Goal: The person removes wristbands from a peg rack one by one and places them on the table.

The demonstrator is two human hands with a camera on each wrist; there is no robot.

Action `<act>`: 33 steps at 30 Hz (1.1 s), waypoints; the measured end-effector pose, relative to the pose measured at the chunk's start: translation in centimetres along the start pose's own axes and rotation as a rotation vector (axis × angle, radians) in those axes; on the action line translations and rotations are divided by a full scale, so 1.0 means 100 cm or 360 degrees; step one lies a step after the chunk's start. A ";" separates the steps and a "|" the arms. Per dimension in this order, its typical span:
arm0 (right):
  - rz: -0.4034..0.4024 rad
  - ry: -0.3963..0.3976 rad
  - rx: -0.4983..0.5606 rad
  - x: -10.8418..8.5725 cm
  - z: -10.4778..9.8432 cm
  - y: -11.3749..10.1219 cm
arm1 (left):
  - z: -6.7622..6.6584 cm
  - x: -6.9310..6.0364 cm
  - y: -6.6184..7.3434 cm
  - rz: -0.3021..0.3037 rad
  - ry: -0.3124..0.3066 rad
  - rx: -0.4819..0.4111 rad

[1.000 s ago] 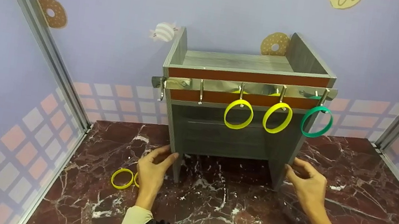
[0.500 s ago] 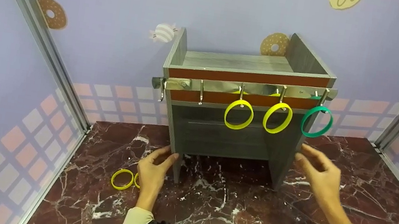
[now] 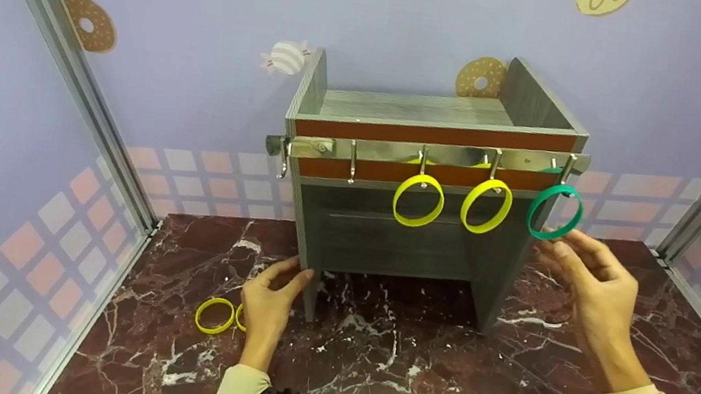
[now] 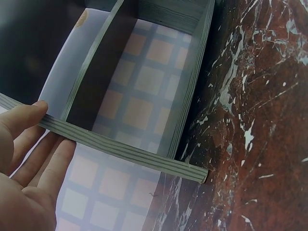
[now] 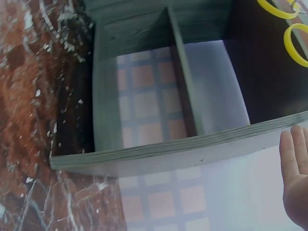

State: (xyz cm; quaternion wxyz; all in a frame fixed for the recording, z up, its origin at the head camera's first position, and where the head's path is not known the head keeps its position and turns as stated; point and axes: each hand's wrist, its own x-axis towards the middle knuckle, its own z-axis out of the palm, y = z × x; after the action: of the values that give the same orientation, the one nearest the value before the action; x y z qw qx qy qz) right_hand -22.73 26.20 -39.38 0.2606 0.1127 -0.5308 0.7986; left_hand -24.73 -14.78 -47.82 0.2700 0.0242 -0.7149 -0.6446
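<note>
A small grey wood-grain shelf unit [image 3: 419,106] stands on the dark red marbled table. My left hand [image 3: 269,296] pinches the lower front edge of its left side panel [image 4: 139,155], thumb on the inner side and fingers outside. Along the front runs a metal hook rail [image 3: 392,150]. A green ring [image 3: 531,214] hangs from its rightmost hook, and two yellow rings [image 3: 416,223] hang from hooks left of that. My right hand [image 3: 606,298] is raised beside the right panel, fingertips just under the green ring; whether they touch it I cannot tell. The right wrist view shows its fingers straight.
Two yellow rings lie on the table left of the shelf: one in full view [image 3: 199,315], another [image 3: 241,317] partly behind my left hand. The two leftmost hooks [image 3: 353,162] carry no ring. A patterned wall [image 3: 203,64] stands behind, with partitions at both sides.
My right hand has let go of the right panel's lower edge and moved up and right to the green ring. My left hand and the shelf stay where they were.
</note>
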 end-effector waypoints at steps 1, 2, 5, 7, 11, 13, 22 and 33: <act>-0.0003 0.0006 0.0028 0.001 0.000 -0.002 | 0.000 0.000 0.000 0.0005 0.0001 0.0008; -0.0009 0.0016 0.0054 0.002 0.001 -0.003 | 0.000 0.000 0.000 0.0009 0.0003 0.0014; -0.0022 0.0037 0.0151 0.005 0.003 -0.006 | 0.001 0.000 -0.001 0.0023 0.0008 0.0029; -0.0021 0.0051 0.0220 0.006 0.005 -0.008 | 0.001 0.000 -0.002 0.0029 0.0014 0.0037; 0.0007 0.0059 0.0311 0.009 0.007 -0.011 | 0.001 0.000 -0.001 0.0037 0.0020 0.0026; 0.0022 0.0066 0.0327 0.010 0.008 -0.013 | 0.001 0.000 -0.002 0.0036 0.0016 0.0009; -0.0007 0.0154 0.0356 0.013 0.013 -0.022 | 0.001 -0.001 -0.001 0.0031 0.0001 -0.0045; -0.0121 0.0134 0.0435 0.019 0.017 -0.038 | 0.001 -0.001 -0.003 0.0042 0.0011 -0.0036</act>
State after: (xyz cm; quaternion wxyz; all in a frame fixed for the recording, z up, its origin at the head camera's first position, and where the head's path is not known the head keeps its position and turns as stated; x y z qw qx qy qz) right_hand -22.47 26.37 -34.84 0.2949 0.1336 -0.4010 0.8570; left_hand -24.80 -14.67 -48.10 0.2812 0.0140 -0.7067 -0.6491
